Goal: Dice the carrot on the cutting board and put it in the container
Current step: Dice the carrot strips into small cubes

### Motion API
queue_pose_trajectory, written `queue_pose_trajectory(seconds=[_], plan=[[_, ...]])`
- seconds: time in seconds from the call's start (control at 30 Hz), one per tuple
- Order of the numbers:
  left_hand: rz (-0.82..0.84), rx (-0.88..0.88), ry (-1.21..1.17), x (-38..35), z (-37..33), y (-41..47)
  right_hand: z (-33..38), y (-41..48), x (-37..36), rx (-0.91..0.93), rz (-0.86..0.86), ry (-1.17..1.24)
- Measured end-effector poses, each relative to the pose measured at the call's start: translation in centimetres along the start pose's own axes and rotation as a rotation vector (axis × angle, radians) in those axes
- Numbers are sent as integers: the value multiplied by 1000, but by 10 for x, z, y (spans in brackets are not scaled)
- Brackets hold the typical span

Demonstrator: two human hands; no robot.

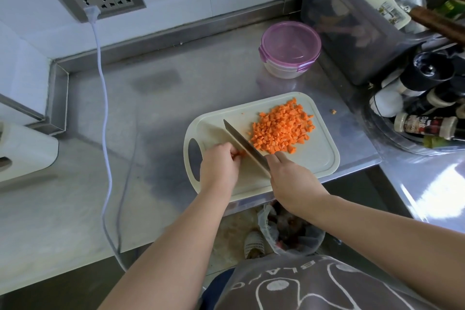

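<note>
In the head view the dicing is nearly done: the left hand (219, 163) pinches the last carrot stub (239, 154) near the board's (319, 156) handle end, and the right hand (289, 178) is closed around the knife (245, 145), blade just beside the stub. The dice (283, 128) lie heaped toward the board's far corner. I judge a few more cuts are needed, then the container (290, 49), lidded near the counter's (156, 98) back edge, must be opened.
</note>
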State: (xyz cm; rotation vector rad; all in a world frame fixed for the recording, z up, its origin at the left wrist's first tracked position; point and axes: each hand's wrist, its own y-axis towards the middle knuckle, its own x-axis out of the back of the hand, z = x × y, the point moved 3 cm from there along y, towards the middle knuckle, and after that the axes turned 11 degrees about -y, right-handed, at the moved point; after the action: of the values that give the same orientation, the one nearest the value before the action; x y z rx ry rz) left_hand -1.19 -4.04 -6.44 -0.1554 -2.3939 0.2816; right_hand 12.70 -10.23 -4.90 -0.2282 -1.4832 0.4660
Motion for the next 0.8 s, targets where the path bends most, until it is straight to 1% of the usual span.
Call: queue_pose_trajectory(seconds=[0.13,0.27,0.4,0.57,0.8], plan=[[-28,26,15,-1,1,0,8,-4,7,20,-33,-29],[-40,26,48,-2,2,0,15,-4,8,-16,-19,-19],[-19,26,27,-3,4,1,17,-2,6,-12,6,-28],[-19,6,33,-2,2,0,18,-4,9,-56,-2,40],[-12,-24,74,-1,0,-2,20,-4,11,-52,33,80]])
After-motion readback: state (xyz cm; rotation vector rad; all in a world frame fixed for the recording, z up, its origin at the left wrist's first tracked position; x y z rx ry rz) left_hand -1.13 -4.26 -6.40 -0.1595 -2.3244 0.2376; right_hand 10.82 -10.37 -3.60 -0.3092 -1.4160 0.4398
